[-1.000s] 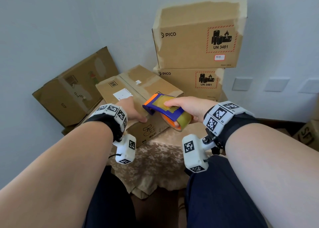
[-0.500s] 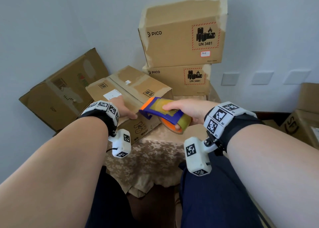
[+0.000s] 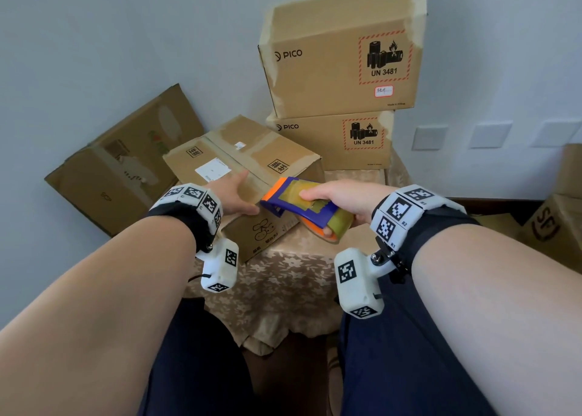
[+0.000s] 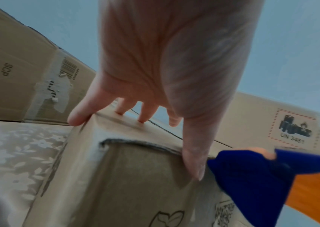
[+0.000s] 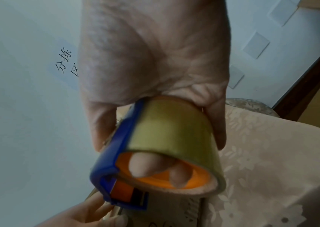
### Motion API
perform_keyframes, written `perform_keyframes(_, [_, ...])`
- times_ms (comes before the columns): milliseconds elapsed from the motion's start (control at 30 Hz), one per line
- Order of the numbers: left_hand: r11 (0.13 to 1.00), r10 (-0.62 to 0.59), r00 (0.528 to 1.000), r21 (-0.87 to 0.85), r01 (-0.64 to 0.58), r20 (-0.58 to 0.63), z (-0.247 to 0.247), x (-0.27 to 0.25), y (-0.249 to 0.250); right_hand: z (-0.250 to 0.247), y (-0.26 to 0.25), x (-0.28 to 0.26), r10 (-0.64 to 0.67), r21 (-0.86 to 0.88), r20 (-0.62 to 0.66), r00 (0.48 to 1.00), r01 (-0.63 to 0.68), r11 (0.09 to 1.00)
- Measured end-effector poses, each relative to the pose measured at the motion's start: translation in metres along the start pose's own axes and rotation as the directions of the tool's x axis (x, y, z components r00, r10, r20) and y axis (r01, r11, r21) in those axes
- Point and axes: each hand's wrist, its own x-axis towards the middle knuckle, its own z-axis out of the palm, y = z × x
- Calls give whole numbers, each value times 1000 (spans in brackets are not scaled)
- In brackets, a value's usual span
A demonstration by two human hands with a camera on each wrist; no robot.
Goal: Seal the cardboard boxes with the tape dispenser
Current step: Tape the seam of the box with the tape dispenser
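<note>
A shut cardboard box (image 3: 226, 151) with a white label lies on the table, its centre seam running away from me. My left hand (image 3: 234, 192) rests on its near end, fingers straight on the top and thumb (image 4: 194, 161) on the front edge. My right hand (image 3: 343, 195) grips the blue and orange tape dispenser (image 3: 302, 203), with fingers pushed through the core of the yellowish tape roll (image 5: 170, 135). The dispenser's blue nose (image 4: 252, 176) sits at the box's near top edge, right beside my left thumb.
Two PICO boxes (image 3: 340, 59) are stacked behind, against the wall. A larger box (image 3: 119, 170) leans at the left. The floral tablecloth (image 3: 283, 283) covers the small table (image 3: 356, 176). An SF box (image 3: 554, 223) stands at the right.
The view swung a little and came back. The dispenser's nose has dipped slightly toward the box's near edge. My left hand stays on the box.
</note>
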Motion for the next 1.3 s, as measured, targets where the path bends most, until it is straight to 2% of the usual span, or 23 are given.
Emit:
perform_keyframes(167, [966, 57, 997, 250, -70, 58, 8, 4, 18, -1, 3, 5, 36, -5, -8, 999, -36, 999])
perform_keyframes(300, [939, 137, 988, 309, -151, 66, 15, 5, 30, -1, 8, 5, 65, 10, -37, 997, -65, 998])
perform_keyframes(533, [936, 225, 973, 267, -230, 49, 24, 9, 22, 3, 24, 15, 81, -3, -15, 997, -81, 997])
perform_keyframes(667, [944, 213, 975, 243, -224, 70, 25, 10, 24, 4, 32, 20, 96, 1, 2, 995, -96, 995])
perform_keyframes(1033, [949, 191, 977, 235, -208, 95, 22, 9, 26, -1, 44, 13, 67, 18, -52, 996, -66, 998])
perform_keyframes(1300, [950, 174, 978, 244, -198, 113, 23, 18, 23, -13, 58, -3, 77, 44, -4, 997, -77, 996])
